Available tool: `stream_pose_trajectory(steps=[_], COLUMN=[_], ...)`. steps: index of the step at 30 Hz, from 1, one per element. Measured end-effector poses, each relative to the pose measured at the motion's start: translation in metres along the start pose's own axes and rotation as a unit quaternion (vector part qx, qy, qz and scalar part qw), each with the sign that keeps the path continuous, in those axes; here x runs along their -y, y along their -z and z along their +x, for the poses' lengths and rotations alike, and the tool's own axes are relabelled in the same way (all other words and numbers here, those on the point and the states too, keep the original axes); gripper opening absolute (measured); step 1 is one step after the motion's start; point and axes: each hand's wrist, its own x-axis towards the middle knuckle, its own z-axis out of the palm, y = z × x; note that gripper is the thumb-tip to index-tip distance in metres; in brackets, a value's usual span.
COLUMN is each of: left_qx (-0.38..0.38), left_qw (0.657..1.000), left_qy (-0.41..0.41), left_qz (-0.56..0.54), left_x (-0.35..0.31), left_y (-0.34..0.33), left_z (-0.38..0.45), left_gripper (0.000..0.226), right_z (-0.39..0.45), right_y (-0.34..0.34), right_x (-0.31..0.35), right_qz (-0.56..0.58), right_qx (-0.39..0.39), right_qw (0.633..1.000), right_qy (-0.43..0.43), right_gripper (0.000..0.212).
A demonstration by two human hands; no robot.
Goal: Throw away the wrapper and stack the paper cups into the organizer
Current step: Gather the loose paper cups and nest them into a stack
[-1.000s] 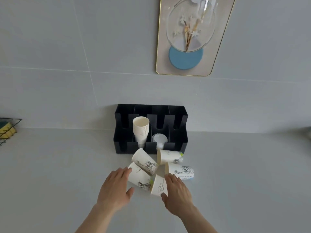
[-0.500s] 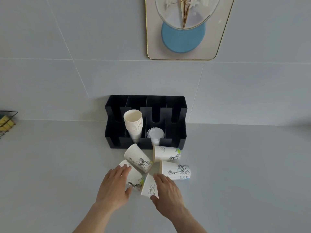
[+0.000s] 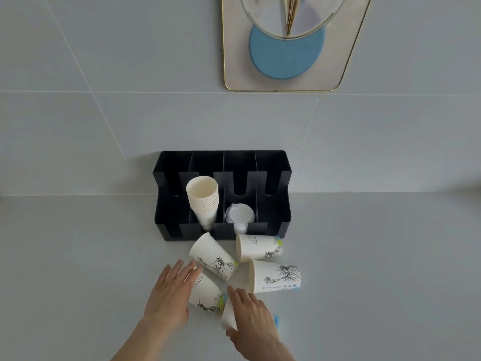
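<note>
Several printed paper cups lie on their sides on the grey counter in front of a black organizer (image 3: 169, 204). One cup (image 3: 212, 257) lies nearest the organizer, with two more cups (image 3: 259, 250) (image 3: 276, 277) to its right. My left hand (image 3: 169, 295) rests flat, fingers spread, on the mouth end of a fourth cup (image 3: 208, 295). My right hand (image 3: 253, 313) covers a fifth cup (image 3: 229, 315), fingers curling over it. A stack of plain cups (image 3: 203, 201) stands tilted in the organizer's second slot. No wrapper is visible.
Clear plastic lids (image 3: 239, 216) sit in the organizer's third slot; its other slots look dark and hold nothing I can see. A gold-framed picture (image 3: 286, 48) hangs on the tiled wall above. The counter (image 3: 78, 269) stretches wide to both sides.
The camera has tilted down and come closer. Both hands have settled onto the two nearest cups; the right hand now covers more of its cup.
</note>
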Motion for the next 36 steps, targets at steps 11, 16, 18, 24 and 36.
stream_pose_trajectory(steps=[11, 16, 18, 24, 36], left_qx=[-0.013, 0.039, 0.046, -0.049, -0.116], left_qw=[0.997, 0.99, 0.98, 0.941, 0.926], left_qy=[-0.076, -0.076, -0.047, 0.0, -0.012], left_qz=[-0.015, -0.115, -0.188, -0.334, -0.359], left_x=[0.025, 0.023, 0.026, 0.028, -0.018], left_y=[-0.024, 0.001, 0.006, 0.021, -0.017], left_z=[-0.025, -0.017, -0.02, -0.036, -0.056], left_gripper=[0.091, 0.076, 0.081, 0.101, 0.113], right_z=[-0.014, -0.017, -0.019, -0.016, -0.04], right_y=[-0.013, -0.004, -0.005, -0.003, 0.097], right_x=[-0.011, -0.014, -0.011, -0.005, 0.017], right_qz=[0.024, 0.041, 0.041, 0.072, 0.361], right_qx=[0.013, -0.013, -0.023, -0.058, -0.31], right_qw=[1.0, 0.999, 0.998, 0.994, 0.879], right_qy=[-0.004, -0.024, -0.034, -0.064, -0.028], right_gripper=[0.099, 0.095, 0.095, 0.1, 0.08])
